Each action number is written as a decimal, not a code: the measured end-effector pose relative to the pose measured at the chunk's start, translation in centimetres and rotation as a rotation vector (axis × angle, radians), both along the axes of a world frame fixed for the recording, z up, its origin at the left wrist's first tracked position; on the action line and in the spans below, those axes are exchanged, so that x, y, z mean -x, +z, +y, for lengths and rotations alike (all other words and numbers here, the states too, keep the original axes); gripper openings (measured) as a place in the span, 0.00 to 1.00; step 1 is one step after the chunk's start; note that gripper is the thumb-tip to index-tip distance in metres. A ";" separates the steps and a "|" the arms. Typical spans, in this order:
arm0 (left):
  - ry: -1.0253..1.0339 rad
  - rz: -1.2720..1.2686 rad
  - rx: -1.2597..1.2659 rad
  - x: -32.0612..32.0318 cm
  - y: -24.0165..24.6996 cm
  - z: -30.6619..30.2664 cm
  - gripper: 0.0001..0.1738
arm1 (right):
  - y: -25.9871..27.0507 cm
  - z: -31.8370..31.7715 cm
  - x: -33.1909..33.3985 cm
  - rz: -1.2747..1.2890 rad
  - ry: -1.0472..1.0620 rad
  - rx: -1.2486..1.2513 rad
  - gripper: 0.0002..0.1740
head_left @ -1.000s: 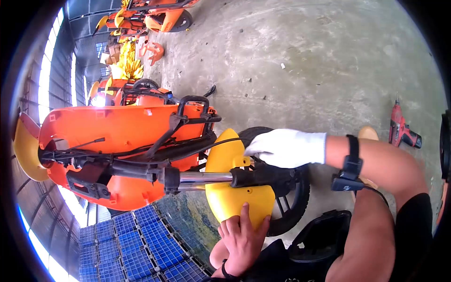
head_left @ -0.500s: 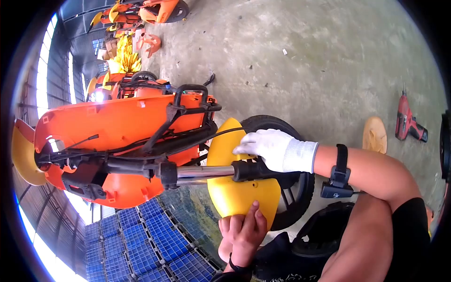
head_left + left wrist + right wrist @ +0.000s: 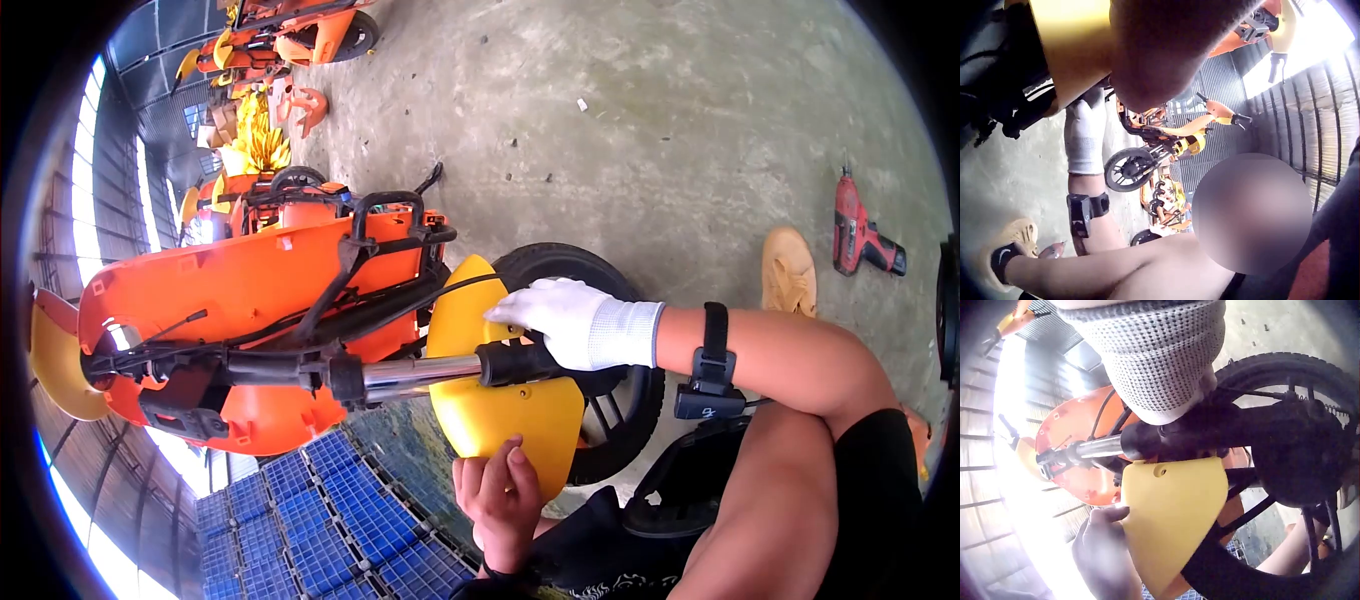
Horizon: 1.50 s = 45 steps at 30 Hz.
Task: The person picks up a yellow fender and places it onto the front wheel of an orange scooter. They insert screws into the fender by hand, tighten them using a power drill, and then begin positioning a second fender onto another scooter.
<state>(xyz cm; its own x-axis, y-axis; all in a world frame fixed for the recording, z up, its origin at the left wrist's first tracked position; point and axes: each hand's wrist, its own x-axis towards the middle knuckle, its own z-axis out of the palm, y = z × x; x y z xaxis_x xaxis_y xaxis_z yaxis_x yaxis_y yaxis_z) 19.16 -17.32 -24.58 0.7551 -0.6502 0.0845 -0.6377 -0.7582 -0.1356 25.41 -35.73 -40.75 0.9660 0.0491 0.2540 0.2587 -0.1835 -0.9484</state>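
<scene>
A yellow front fender point(image 3: 510, 420) sits around the fork of a motorbike, against its black front wheel point(image 3: 640, 430). My bare left hand point(image 3: 500, 500) holds the fender's lower edge, fingers bent, with fingertips on the yellow face; the right wrist view also shows this left hand point(image 3: 1107, 550) at the edge. My right hand point(image 3: 570, 320), in a white knit glove, reaches over the fork leg point(image 3: 420, 375), bent fingers at the fender's upper half. Its fingertips are largely hidden, and I cannot tell whether they pinch anything. A bolt hole point(image 3: 1160, 470) shows in the fender.
Large orange body panels point(image 3: 230, 290) and a black cable point(image 3: 400, 310) lie along the bike's front. A red cordless driver point(image 3: 860, 225) lies on the concrete floor beside a tan shoe point(image 3: 788, 270). Blue grid pallets point(image 3: 310, 510) are at lower left, other orange bikes point(image 3: 320, 35) farther off.
The left fingers have curled more and shifted toward the fender's lower edge. The gloved right hand has moved slightly left across the fender. The head view has shifted slightly.
</scene>
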 end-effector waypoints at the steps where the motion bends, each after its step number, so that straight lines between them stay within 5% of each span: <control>1: 0.057 0.038 0.090 0.3 0.1 -0.1 0.07 | -0.4 0.2 0.0 -0.043 -0.034 -0.017 0.25; 4: 0.161 0.167 0.265 1.5 0.8 -0.8 0.09 | -0.8 0.2 0.4 -0.106 -0.083 -0.023 0.25; 8: 0.600 1.361 1.530 1.9 1.2 -1.7 0.21 | 1.0 -0.8 1.9 0.032 -0.225 -0.002 0.19; 10: 0.814 1.589 1.592 1.0 1.0 -3.6 0.25 | 2.5 -1.9 2.4 -0.063 -0.344 -0.082 0.17; 13: 0.661 1.785 1.565 0.1 -0.8 -2.6 0.31 | 5.1 -3.9 2.9 -0.175 -0.314 -0.303 0.14; 16: 0.598 1.831 1.637 -0.7 -1.6 -2.8 0.30 | 8.5 -5.7 4.7 -0.225 -0.065 -0.351 0.09; 20: 0.605 1.624 1.561 -0.4 -2.4 -2.1 0.28 | 9.0 -4.9 5.5 -0.161 0.210 -0.370 0.10; 22: 0.424 1.680 1.472 -0.9 -2.2 -1.6 0.25 | 8.7 -4.7 5.7 -0.039 0.327 -0.386 0.11; 29: 0.425 1.492 1.284 -0.3 -1.2 -0.5 0.46 | 7.9 -2.7 6.2 -0.039 0.506 -0.451 0.15; 34: 0.413 1.444 1.100 0.3 -0.4 -0.3 0.49 | 7.4 -2.0 6.8 -0.013 0.519 -0.491 0.13; 41: 0.509 1.332 1.188 1.1 -1.0 -0.9 0.39 | 7.4 -1.2 7.6 0.047 0.413 -0.532 0.10; 43: 0.393 0.793 0.867 1.6 -1.1 -1.0 0.29 | 7.6 -1.4 7.6 0.096 0.402 -0.581 0.11; 45: 0.058 0.193 0.564 0.8 -0.5 -1.2 0.09 | 8.0 -2.0 7.6 0.198 0.266 -0.481 0.12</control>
<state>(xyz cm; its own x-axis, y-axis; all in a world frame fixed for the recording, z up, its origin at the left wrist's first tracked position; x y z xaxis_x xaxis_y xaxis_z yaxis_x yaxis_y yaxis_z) 18.36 -18.53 -25.05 0.8240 -0.5020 0.2628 -0.5663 -0.7138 0.4121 17.76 -37.78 -32.74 0.9675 0.2206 0.1232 0.0458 0.3265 -0.9441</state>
